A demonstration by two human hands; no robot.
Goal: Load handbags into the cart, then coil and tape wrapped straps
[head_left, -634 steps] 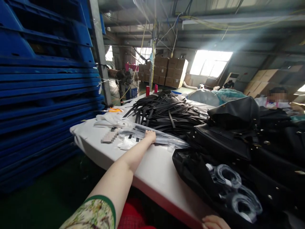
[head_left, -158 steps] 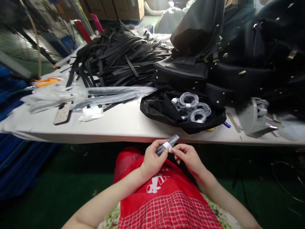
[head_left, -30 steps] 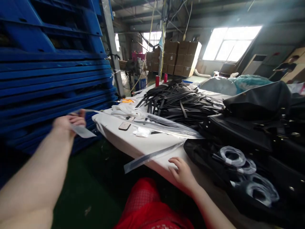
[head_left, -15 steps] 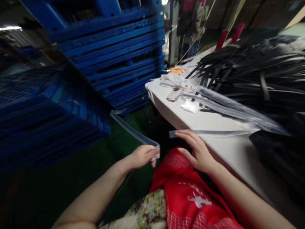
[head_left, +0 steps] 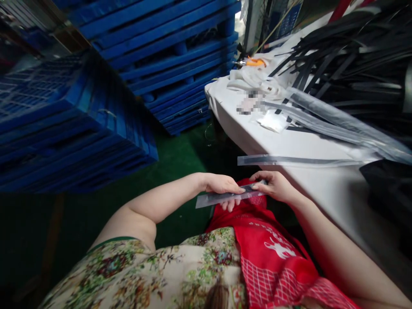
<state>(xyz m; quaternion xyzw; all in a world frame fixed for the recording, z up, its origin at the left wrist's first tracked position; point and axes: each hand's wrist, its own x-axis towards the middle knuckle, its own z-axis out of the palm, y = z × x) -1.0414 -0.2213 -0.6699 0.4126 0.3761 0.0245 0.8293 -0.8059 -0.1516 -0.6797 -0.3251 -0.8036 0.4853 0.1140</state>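
My left hand (head_left: 227,189) grips a narrow clear plastic sleeve (head_left: 212,199) with a dark strip inside, thumb on top and fingers beneath. At the sleeve's right end, my right hand (head_left: 273,185) pinches it between thumb and fingers. The sleeve lies almost level in front of the red apron (head_left: 267,240). Just beyond my hands, another plastic-sleeved strip (head_left: 273,160) sticks out over the edge of the white-covered table (head_left: 309,189). More long sleeved strips (head_left: 337,128) rest farther back on the table.
A heap of black strips (head_left: 354,64) covers the table's far right. White bands (head_left: 254,81), a small white packet (head_left: 273,121) and an orange-handled tool (head_left: 255,62) lie near its left corner. Stacked blue pallets (head_left: 180,64) stand ahead, with more blue pallets (head_left: 80,116) at left.
The sleeve hung bent from my left hand and now lies straighter between both hands. My right hand has left the strip at the table edge and taken hold of the sleeve's end.
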